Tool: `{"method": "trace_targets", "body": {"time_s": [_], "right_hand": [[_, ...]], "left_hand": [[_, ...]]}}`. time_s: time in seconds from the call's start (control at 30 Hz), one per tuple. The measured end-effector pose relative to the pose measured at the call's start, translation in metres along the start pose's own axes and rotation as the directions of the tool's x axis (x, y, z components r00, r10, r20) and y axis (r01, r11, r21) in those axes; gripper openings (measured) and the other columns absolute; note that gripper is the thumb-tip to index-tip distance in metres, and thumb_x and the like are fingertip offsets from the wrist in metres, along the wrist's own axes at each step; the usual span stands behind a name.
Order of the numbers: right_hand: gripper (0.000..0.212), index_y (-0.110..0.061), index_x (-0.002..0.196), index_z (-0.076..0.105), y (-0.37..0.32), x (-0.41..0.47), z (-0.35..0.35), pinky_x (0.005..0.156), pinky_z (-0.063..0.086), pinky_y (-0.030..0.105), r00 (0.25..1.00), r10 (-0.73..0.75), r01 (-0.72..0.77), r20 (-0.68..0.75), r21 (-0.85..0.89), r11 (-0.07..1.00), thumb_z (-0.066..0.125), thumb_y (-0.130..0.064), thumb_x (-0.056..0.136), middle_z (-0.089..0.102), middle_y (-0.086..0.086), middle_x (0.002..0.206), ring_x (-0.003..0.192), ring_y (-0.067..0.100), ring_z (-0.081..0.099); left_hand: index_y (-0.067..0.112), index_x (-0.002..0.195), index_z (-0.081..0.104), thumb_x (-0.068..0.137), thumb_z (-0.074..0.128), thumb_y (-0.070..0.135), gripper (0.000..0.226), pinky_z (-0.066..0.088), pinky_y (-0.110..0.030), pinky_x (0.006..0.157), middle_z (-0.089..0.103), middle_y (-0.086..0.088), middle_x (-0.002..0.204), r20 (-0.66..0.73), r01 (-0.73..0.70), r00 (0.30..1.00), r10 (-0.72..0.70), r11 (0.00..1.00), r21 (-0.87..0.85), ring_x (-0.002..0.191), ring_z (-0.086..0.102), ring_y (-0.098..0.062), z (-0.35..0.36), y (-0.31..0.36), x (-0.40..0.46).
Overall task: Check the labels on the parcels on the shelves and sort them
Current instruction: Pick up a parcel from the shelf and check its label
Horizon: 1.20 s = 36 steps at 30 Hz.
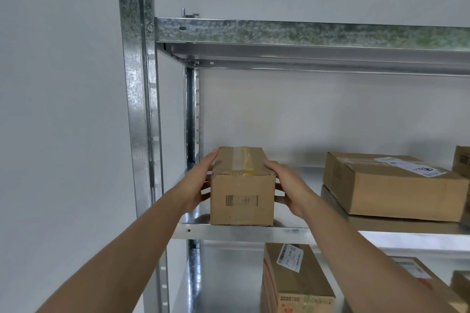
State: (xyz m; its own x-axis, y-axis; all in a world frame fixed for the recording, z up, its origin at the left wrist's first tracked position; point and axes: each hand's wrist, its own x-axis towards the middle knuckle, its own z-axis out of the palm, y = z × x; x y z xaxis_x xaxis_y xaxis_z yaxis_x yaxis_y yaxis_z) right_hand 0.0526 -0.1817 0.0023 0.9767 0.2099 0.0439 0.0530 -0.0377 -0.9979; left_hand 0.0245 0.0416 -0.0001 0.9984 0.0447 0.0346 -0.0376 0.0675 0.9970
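The person is holding a small cardboard parcel (242,193) between both hands at the front left corner of the middle shelf (244,232). The left hand (201,181) is gripping its left side, fingers reaching along the top edge; the right hand (287,185) is gripping its right side, thumb over the top corner, so each grip is grasping the parcel rather than lying released. A barcode is facing the camera on the near face; clear tape is crossing the top. The parcel's base is sitting right at the shelf's front lip, apparently overhanging slightly, so the main risk is judged to be it tipping forward off the edge if either hand is loosening while turning it to find a label. At 9 o'clock the galvanised upright (138,114) is standing near the left hand, leaving little room for that elbow or for swinging the parcel leftward. At 3 o'clock a larger flat parcel (396,185) with a white label is lying on another box, with bare shelf between it and the right hand. At 12 o'clock the upper shelf beam (305,33) is well above, giving ample lift room. At 6 o'clock a labelled parcel (295,279) is standing on the lower shelf, under any drop.
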Motion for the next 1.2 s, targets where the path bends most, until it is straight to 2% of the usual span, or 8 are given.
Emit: {"method": "trace_targets", "body": {"time_s": [0.13,0.27,0.4,0.5,0.63,0.83,1.1,1.2], "right_hand": [[0.021,-0.02,0.105,0.068,-0.006,0.001,-0.006,0.08,0.054,0.036,0.999,0.005,-0.004,0.041,-0.015,1.0,0.06,-0.037,0.097,0.072,-0.007,0.085,0.093,0.016,0.066],[0.017,-0.021,0.097,0.072,-0.015,0.002,-0.007,0.079,0.055,0.036,0.998,0.031,-0.028,0.046,-0.063,0.998,0.06,-0.033,0.098,0.072,-0.007,0.079,0.084,0.015,0.066],[0.026,-0.019,0.102,0.074,-0.028,0.006,-0.002,0.079,0.058,0.039,0.995,0.089,-0.083,0.043,-0.129,0.988,0.064,-0.042,0.096,0.071,-0.001,0.085,0.084,0.019,0.066],[0.032,-0.015,0.106,0.071,-0.038,0.014,0.002,0.076,0.06,0.042,0.989,0.142,-0.134,0.031,-0.186,0.973,0.068,-0.044,0.093,0.071,0.005,0.092,0.08,0.022,0.068],[0.043,-0.013,0.111,0.068,-0.054,0.025,0.01,0.088,0.058,0.055,0.976,0.217,-0.202,0.028,-0.273,0.941,0.071,-0.049,0.09,0.072,0.013,0.107,0.092,0.032,0.071],[0.048,-0.011,0.12,0.062,-0.058,0.036,0.022,0.09,0.055,0.063,0.949,0.313,-0.282,0.033,-0.351,0.893,0.068,-0.051,0.093,0.073,0.016,0.101,0.084,0.034,0.071],[0.042,-0.01,0.118,0.063,-0.048,0.046,0.021,0.094,0.053,0.065,0.937,0.347,-0.315,0.043,-0.328,0.891,0.07,-0.044,0.094,0.072,0.019,0.113,0.102,0.037,0.071],[0.037,-0.01,0.114,0.062,-0.049,0.047,0.021,0.096,0.053,0.063,0.937,0.347,-0.316,0.039,-0.327,0.89,0.069,-0.041,0.095,0.072,0.017,0.111,0.096,0.036,0.07]], "left_hand": [[0.016,0.12,0.068,0.093,0.063,0.057,0.05,0.047,-0.043,0.108,0.074,-0.011,0.094,-0.006,0.08,0.997,-0.08,0.995,0.052,0.104,0.067,-0.03,-0.003,0.006,0.007],[0.012,0.109,0.069,0.092,0.068,0.048,0.04,0.052,-0.041,0.098,0.07,-0.004,0.076,-0.027,0.121,0.993,-0.119,0.987,0.108,0.08,0.064,-0.02,-0.002,0.011,0.011],[0.013,0.115,0.067,0.09,0.071,0.05,0.045,0.056,-0.036,0.075,0.072,-0.007,0.087,-0.025,0.158,0.987,-0.156,0.969,0.191,0.078,0.068,-0.02,0.0,0.025,0.017],[0.017,0.122,0.066,0.086,0.073,0.057,0.054,0.059,-0.043,0.09,0.075,-0.013,0.112,0.013,0.203,0.977,-0.213,0.946,0.252,0.103,0.071,-0.028,0.0,0.036,0.027],[0.017,0.129,0.064,0.08,0.073,0.059,0.066,0.052,-0.052,0.104,0.075,-0.012,0.117,0.037,0.269,0.954,-0.297,0.905,0.329,0.112,0.07,-0.03,0.0,0.04,0.038],[0.014,0.126,0.065,0.082,0.075,0.058,0.064,0.051,-0.055,0.105,0.074,-0.016,0.117,0.029,0.316,0.938,-0.344,0.89,0.33,0.113,0.069,-0.033,0.003,0.037,0.047],[0.016,0.122,0.066,0.085,0.075,0.052,0.052,0.053,-0.058,0.1,0.075,-0.015,0.115,0.018,0.348,0.929,-0.369,0.89,0.293,0.11,0.071,-0.033,0.002,0.029,0.056],[0.015,0.122,0.066,0.087,0.075,0.049,0.05,0.053,-0.058,0.099,0.075,-0.016,0.115,0.009,0.355,0.927,-0.375,0.885,0.3,0.11,0.071,-0.033,0.002,0.029,0.059]]}}
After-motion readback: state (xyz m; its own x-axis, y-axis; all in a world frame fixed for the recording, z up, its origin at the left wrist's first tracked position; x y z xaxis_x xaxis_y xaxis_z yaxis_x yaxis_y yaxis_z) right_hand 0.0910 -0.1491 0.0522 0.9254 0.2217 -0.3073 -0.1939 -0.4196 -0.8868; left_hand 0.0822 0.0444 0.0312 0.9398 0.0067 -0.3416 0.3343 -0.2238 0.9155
